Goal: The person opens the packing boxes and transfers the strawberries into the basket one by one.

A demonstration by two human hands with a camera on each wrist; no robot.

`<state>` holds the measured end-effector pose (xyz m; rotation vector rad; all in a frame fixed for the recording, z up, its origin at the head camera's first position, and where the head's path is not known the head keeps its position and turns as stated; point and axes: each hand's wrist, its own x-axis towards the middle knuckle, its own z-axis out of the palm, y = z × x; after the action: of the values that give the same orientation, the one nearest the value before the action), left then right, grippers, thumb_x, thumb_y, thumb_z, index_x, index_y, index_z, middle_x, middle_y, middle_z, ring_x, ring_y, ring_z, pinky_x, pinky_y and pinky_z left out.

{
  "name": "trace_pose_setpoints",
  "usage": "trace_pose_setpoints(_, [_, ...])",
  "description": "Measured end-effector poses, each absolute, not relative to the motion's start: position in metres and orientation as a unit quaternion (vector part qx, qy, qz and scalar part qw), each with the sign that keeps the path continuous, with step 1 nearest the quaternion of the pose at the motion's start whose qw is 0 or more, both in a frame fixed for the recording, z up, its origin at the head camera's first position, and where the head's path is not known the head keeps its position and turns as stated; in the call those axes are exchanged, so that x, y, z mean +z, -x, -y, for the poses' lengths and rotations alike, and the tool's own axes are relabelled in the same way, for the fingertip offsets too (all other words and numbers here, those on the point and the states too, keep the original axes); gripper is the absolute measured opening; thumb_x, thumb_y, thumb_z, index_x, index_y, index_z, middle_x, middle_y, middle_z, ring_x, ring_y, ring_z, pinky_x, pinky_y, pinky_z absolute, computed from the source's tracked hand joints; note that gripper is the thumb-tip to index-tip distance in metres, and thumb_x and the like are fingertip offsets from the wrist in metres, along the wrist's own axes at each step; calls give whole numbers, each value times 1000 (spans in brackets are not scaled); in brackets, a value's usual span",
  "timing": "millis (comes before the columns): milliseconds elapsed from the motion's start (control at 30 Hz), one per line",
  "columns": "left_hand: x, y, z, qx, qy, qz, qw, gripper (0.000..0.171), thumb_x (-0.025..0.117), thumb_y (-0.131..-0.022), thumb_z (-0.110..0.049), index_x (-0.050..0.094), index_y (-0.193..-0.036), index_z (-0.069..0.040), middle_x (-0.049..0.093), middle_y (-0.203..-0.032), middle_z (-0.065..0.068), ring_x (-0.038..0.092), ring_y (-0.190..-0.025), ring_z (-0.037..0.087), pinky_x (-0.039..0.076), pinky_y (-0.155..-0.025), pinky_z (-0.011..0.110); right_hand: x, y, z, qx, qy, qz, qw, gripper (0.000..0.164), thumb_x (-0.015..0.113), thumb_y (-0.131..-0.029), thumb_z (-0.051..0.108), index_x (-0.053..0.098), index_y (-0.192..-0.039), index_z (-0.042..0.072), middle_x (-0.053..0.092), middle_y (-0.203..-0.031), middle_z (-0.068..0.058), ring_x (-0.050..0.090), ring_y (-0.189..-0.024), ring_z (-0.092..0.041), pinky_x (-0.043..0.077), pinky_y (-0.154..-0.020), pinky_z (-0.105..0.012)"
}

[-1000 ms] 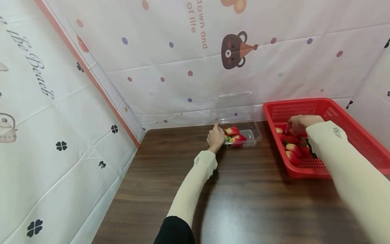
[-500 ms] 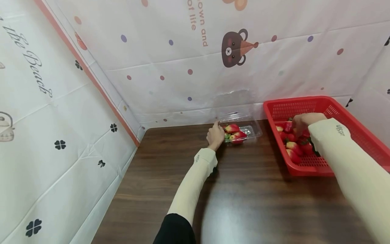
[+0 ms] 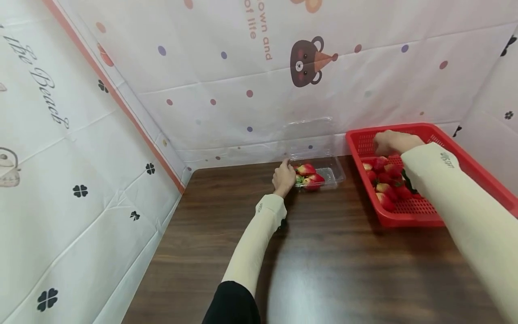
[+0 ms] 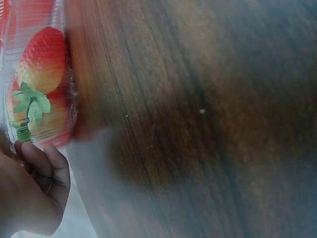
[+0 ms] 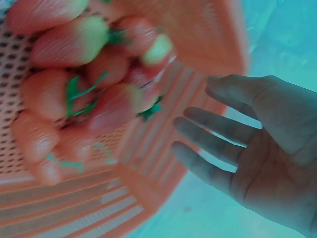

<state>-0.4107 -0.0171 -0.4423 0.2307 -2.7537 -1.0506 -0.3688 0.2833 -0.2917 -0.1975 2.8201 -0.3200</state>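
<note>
In the head view my left hand (image 3: 283, 178) is at the left end of a hinged clear plastic clamshell box (image 3: 332, 177), gripping its edge. The lid (image 3: 309, 132) stands up against the wall. Strawberries (image 3: 306, 169) lie in the box's left part. The left wrist view shows curled fingers (image 4: 58, 163) right at the box end, below a strawberry (image 4: 43, 59). My right hand (image 3: 398, 141) hovers over the back of a red plastic basket (image 3: 417, 221). In the right wrist view its fingers (image 5: 213, 130) are spread and hold nothing, beside several strawberries (image 5: 111, 106).
The box and basket stand on a dark wood table (image 3: 323, 256), near its back edge. A white printed cloth (image 3: 226, 126) covers the wall behind, and another printed cloth hangs along the left side (image 3: 101, 193).
My right hand has risen from among the strawberries toward the basket's back wall, uncovering more of them. My left hand stays at the box; the head view has shifted slightly.
</note>
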Motion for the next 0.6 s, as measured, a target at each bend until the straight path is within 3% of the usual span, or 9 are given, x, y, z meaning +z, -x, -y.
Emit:
trace_pose_setpoints(167, [-439, 412, 18, -350, -80, 928, 96, 38, 45, -107, -26, 61, -142, -27, 72, -127, 13, 72, -107, 36, 55, -89, 53, -290, 389, -247, -71, 156, -982, 81, 36, 65, -91, 6, 63, -124, -7, 66, -117, -29, 62, -103, -42, 53, -91, -60])
trace_pose_setpoints(333, [-436, 410, 19, -354, -75, 926, 110, 37, 46, -107, -25, 61, -141, -24, 73, -125, 15, 72, -105, 38, 55, -88, 54, -295, 399, -201, -57, 237, -969, 48, 27, 61, -90, 5, 70, -114, -5, 71, -111, -25, 68, -101, -39, 54, -91, -55])
trace_pose_setpoints(600, [-445, 411, 15, -353, -91, 924, 114, 38, 48, -105, -28, 64, -140, -28, 74, -124, 11, 73, -96, 34, 56, -80, 50, -320, 398, -143, -75, 287, -945, 137, 34, 66, -95, 12, 65, -120, -11, 69, -113, -26, 66, -104, -38, 55, -94, -50])
